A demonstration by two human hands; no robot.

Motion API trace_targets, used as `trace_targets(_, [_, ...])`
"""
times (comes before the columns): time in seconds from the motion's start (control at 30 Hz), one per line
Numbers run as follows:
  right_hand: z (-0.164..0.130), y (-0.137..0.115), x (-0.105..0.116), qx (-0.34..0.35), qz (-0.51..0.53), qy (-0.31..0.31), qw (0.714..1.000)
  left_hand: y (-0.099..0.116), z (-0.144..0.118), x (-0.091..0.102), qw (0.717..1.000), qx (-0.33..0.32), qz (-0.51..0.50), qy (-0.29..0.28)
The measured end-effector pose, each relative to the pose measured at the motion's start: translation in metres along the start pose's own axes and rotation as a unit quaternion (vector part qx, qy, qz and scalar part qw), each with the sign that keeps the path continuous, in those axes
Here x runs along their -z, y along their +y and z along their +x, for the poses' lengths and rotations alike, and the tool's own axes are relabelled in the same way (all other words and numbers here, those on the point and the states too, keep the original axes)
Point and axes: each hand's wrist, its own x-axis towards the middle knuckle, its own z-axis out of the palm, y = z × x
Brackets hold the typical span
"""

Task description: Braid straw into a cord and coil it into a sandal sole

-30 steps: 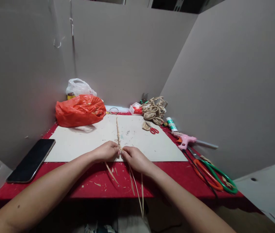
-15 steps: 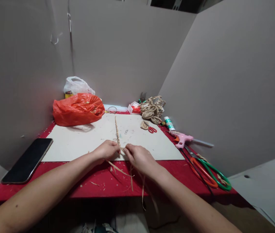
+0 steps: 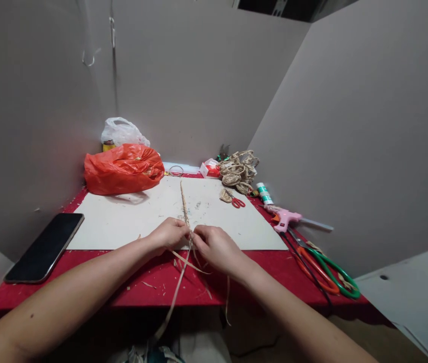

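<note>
My left hand (image 3: pixel 168 235) and right hand (image 3: pixel 216 245) meet at the near edge of the white board (image 3: pixel 123 222), fingertips almost touching. Both sets of fingers are pinched shut on the near end of a braided straw cord (image 3: pixel 184 201), which runs straight away from me across the middle of the board toward the far wall. From the pinch, loose straw strips (image 3: pixel 178 290) fan out toward me: one long strip hangs over the near edge of the red table (image 3: pixel 153 287), shorter ones lie across the cloth just under my right wrist.

Left of my left arm, a black phone (image 3: pixel 45 247) lies flat on the table's left edge. At the far left, an orange plastic bag (image 3: pixel 124 169) sits bulging and knotted; I cannot tell what is inside. Behind it a white plastic bag (image 3: pixel 123 132) holds a jar with a yellow lid, partly showing.

At the far right lie a pile of coiled straw cord (image 3: pixel 239 170), small red scissors (image 3: pixel 238 202), a green-and-white roll (image 3: pixel 263 192), a pink glue gun (image 3: pixel 287 219), and nearer, large scissors with green and orange handles (image 3: pixel 327 275).
</note>
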Motion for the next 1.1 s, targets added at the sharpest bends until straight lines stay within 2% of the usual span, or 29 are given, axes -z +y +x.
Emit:
trace_targets(0.1, [-0.004, -0.004, -0.011, 0.021, 0.015, -0.01, 1.0, -0.001, 0.0, 0.0, 1.0, 0.004, -0.013, -0.008])
trace_targets(0.23, [-0.011, -0.01, -0.024, -0.008, -0.061, -0.02, 0.998, 0.0, -0.002, 0.0, 1.0, 0.005, -0.02, -0.011])
trace_targets(0.33, [-0.014, -0.011, -0.025, -0.018, -0.07, -0.022, 0.997, -0.001, -0.003, 0.0, 1.0, -0.001, -0.015, -0.007])
trace_targets(0.43, [-0.013, -0.008, -0.023, -0.02, -0.015, -0.004, 1.0, -0.001, -0.002, 0.0, 1.0, -0.01, -0.006, 0.001])
trace_targets(0.53, [-0.011, 0.002, -0.02, -0.02, 0.116, 0.025, 0.993, -0.002, 0.0, 0.001, 1.0, -0.021, 0.008, 0.01])
trace_targets(0.6, [-0.009, 0.008, -0.019, -0.038, 0.229, 0.017, 0.973, -0.002, 0.001, 0.001, 0.999, -0.025, 0.018, 0.016])
trace_targets(0.73, [-0.008, 0.017, -0.017, -0.094, 0.412, -0.018, 0.906, -0.002, 0.002, 0.002, 0.999, -0.023, 0.032, 0.021])
trace_targets(0.9, [-0.003, 0.018, -0.016, -0.114, 0.519, 0.006, 0.847, 0.0, 0.0, 0.002, 0.999, -0.021, 0.036, 0.011])
trace_targets(1.0, [0.001, 0.018, -0.018, -0.101, 0.575, -0.002, 0.812, 0.001, -0.001, 0.002, 0.999, -0.02, 0.026, -0.004])
trace_targets(1.1, [0.003, 0.018, -0.023, -0.063, 0.595, -0.034, 0.8, 0.001, -0.002, 0.004, 0.999, -0.017, 0.009, -0.033])
